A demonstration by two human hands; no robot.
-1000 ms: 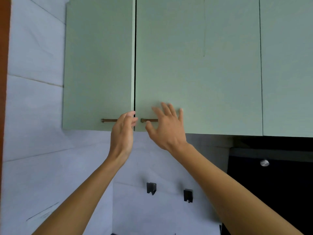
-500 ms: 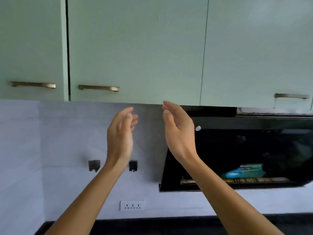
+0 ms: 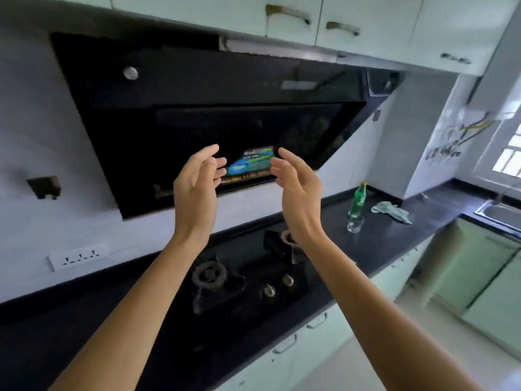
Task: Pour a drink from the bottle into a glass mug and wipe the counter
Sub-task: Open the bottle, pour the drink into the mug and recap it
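Observation:
A clear bottle (image 3: pixel 356 206) with a green label and yellow cap stands upright on the black counter (image 3: pixel 394 238), right of the stove. A crumpled pale green cloth (image 3: pixel 392 211) lies just to its right. My left hand (image 3: pixel 196 183) and my right hand (image 3: pixel 298 190) are raised in front of the black range hood, palms facing each other, fingers apart and holding nothing. Both are well to the left of the bottle and above the counter. No glass mug is in view.
A black range hood (image 3: pixel 214 114) slopes over a two-burner gas stove (image 3: pixel 242 280). Pale green wall cupboards (image 3: pixel 366 21) run along the top. A steel sink (image 3: pixel 499 215) sits at far right under a window. A white socket strip (image 3: pixel 77 256) is on the wall.
My hands have left the cupboard handles and dropped. My view has swung down and to the right, from the cupboard doors to the hood, stove, counter, bottle and cloth.

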